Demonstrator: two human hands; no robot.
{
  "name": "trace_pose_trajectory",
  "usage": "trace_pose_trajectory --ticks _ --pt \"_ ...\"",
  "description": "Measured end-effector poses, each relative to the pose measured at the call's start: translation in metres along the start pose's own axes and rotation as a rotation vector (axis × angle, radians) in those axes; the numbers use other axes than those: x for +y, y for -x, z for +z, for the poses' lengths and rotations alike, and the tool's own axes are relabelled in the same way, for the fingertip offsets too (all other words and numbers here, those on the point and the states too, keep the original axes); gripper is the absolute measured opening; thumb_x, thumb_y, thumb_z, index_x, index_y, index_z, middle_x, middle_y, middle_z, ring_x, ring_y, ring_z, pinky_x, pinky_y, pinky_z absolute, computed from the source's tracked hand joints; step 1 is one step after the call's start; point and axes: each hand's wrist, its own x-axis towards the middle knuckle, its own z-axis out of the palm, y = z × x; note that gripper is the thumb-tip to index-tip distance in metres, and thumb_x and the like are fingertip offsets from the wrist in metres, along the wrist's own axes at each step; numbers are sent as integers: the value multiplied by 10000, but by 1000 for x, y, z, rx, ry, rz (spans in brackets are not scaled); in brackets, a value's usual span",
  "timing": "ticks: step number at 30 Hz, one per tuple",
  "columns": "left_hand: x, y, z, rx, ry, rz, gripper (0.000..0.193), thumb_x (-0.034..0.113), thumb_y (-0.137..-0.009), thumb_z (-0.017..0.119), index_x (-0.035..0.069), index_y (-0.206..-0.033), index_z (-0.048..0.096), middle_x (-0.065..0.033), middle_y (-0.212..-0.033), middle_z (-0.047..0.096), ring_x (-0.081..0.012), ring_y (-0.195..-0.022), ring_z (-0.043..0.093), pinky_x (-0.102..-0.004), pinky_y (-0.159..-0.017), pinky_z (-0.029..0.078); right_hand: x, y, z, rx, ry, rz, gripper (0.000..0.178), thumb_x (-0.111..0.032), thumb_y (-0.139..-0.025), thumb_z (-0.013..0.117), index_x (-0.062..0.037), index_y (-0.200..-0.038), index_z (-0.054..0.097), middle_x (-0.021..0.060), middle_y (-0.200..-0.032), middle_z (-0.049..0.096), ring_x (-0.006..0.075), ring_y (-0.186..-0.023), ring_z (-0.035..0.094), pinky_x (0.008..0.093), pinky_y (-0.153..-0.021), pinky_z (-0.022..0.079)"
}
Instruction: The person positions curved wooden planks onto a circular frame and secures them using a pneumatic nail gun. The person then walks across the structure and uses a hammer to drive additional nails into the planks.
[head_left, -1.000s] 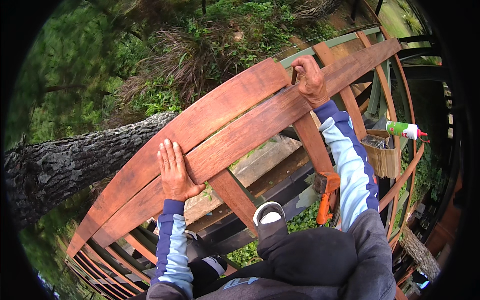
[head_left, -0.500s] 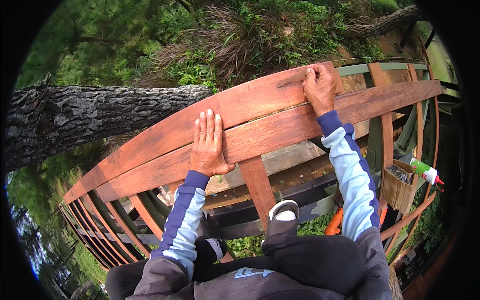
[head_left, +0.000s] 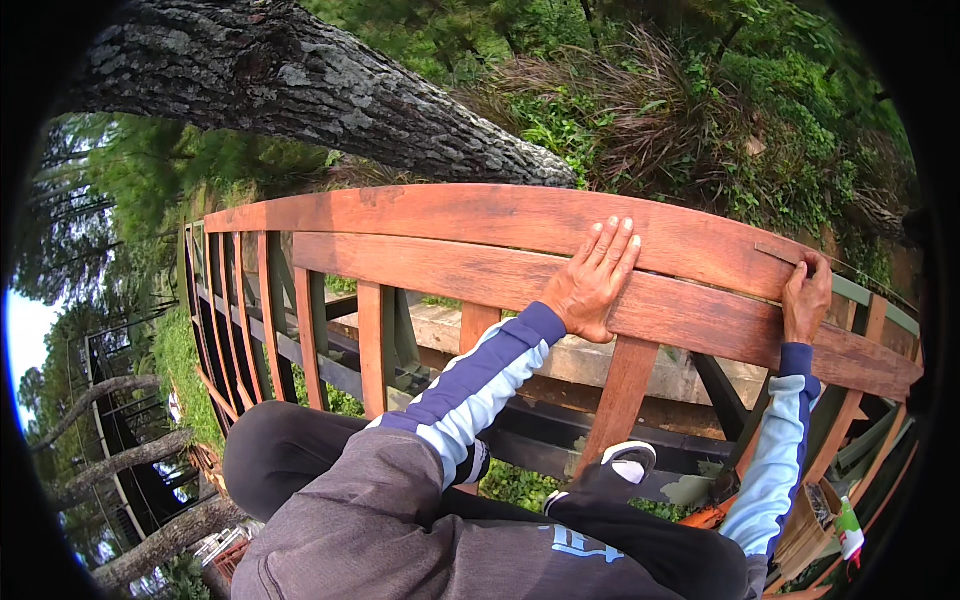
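Two long reddish-brown wooden boards, the outer plank [head_left: 450, 212] and the inner plank [head_left: 450, 272], lie side by side with a narrow gap between them. My left hand [head_left: 592, 285] rests flat across both, fingers stretched out over the gap and thumb at the inner plank's near edge. Farther right, my right hand [head_left: 806, 297] has its fingers curled at the outer plank, near its right end. A thin brown strip [head_left: 775, 254] lies on that plank and runs to the curled fingertips, which seem to pinch it. The strip's end is hidden by the fingers.
Wooden uprights [head_left: 370, 345] stand below the planks, beside dark metal framing. A tree trunk [head_left: 330, 90] leans close behind the outer plank. At lower right are a cardboard box [head_left: 806, 525], a white-green bottle with red cap [head_left: 848, 535] and an orange object [head_left: 708, 515].
My view has swung to the left, so planks and hands appear farther right and more of the left railing shows. Both hands keep about the same places on the planks.
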Motion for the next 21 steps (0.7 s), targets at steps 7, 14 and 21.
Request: trace_pose_trajectory --ticks 7,14,21 --pt "0 1 0 5 -34 3 1258 490 -427 769 -104 -1411 258 -320 -1479 228 -431 -1394 237 -461 -1176 179 -66 51 -22 -100 -65 -382 343 -101 -857 629 -17 -1181 555 171 -1192 571 351 -1110 551 443 -952 438" --pt "-1 1 0 28 -35 14 1225 438 -418 753 -107 -1403 271 -327 -1465 253 -432 -1381 266 -460 -1170 205 -91 109 -39 -555 149 -555 719 -42 -741 678 -94 -1403 402 146 -1483 320 357 -1385 276 524 -1145 207" --pt "-2 2 3 42 -36 17 1208 419 -431 748 -119 -1399 266 -339 -1457 255 -449 -1376 265 -473 -1169 197 -76 97 -35 -536 84 -480 866 145 -617 591 -140 -1417 422 119 -1492 330 357 -1379 297 480 -1146 263"
